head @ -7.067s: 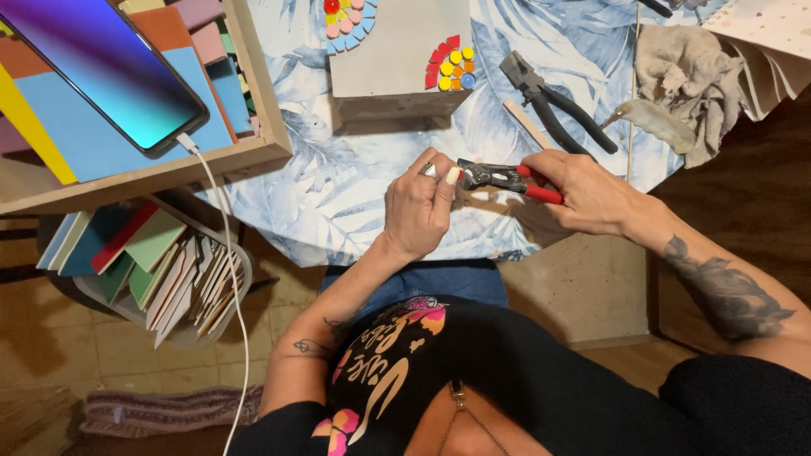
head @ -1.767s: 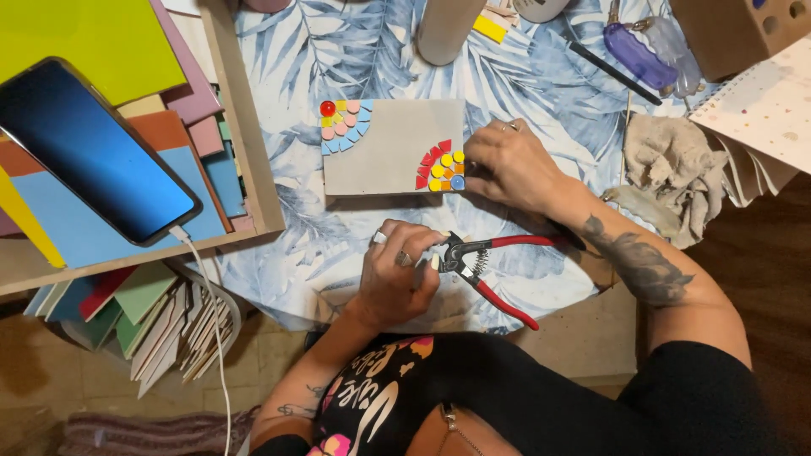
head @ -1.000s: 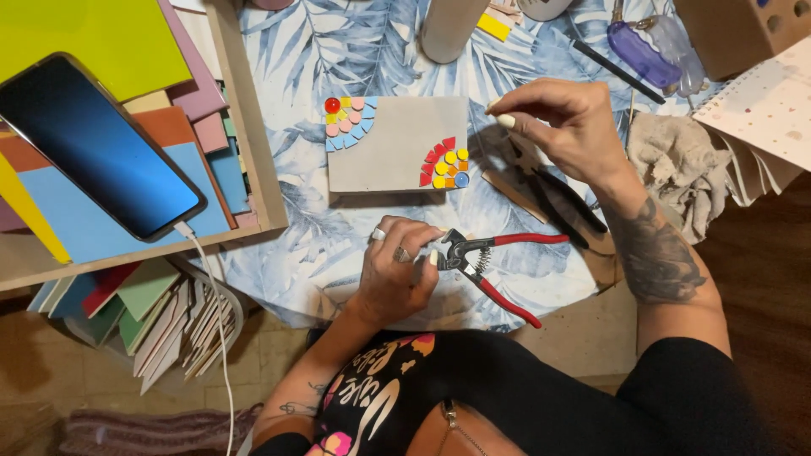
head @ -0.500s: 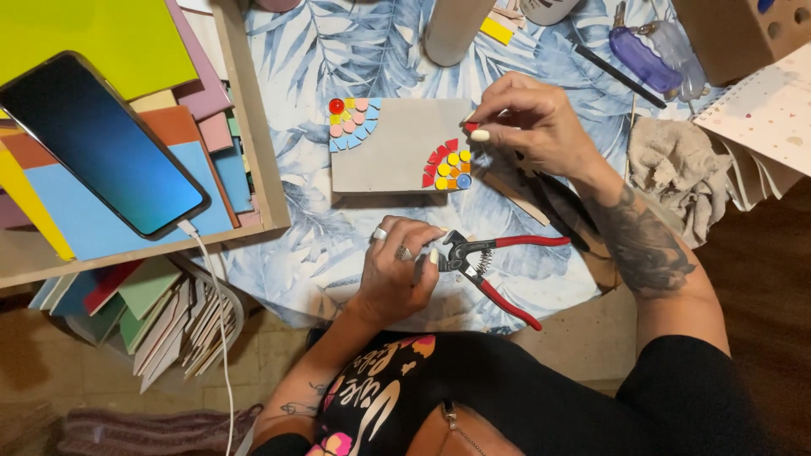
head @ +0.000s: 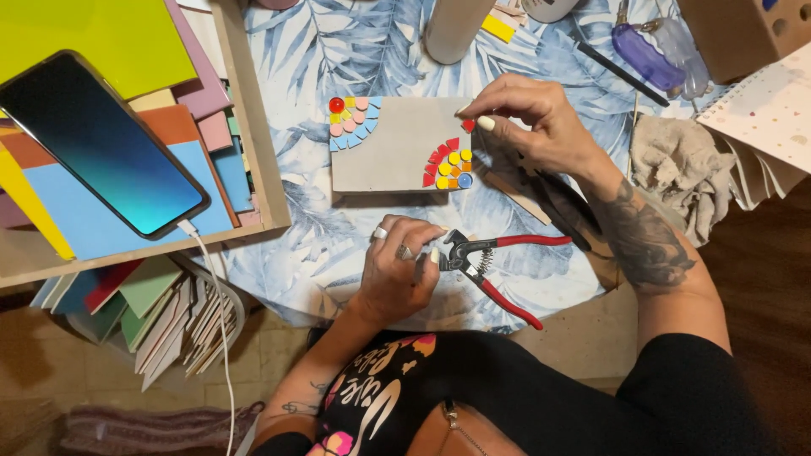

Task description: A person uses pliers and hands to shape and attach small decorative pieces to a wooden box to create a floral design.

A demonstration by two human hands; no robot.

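Observation:
A grey rectangular board [head: 397, 156] lies on the leaf-print tablecloth, with a fan of coloured mosaic pieces at its top left corner [head: 351, 121] and another at its right edge [head: 449, 165]. My right hand [head: 528, 118] pinches a small red tile piece [head: 467, 125] at the board's right edge, just above the red and yellow fan. My left hand [head: 401, 270] rests on the table below the board and holds red-handled nippers [head: 490, 266] by their head, handles spread to the right.
A wooden tray [head: 253, 127] of coloured sheets with a charging phone [head: 101, 143] sits at left. Stacked tiles [head: 169, 317] stand below it. A crumpled cloth [head: 680, 169], purple glasses [head: 650, 55], a pale cylinder [head: 452, 29] and a dotted sheet [head: 773, 105] lie around.
My right hand let go of the nippers, reached up and brought a red piece to the board's right edge. My left hand kept the nippers.

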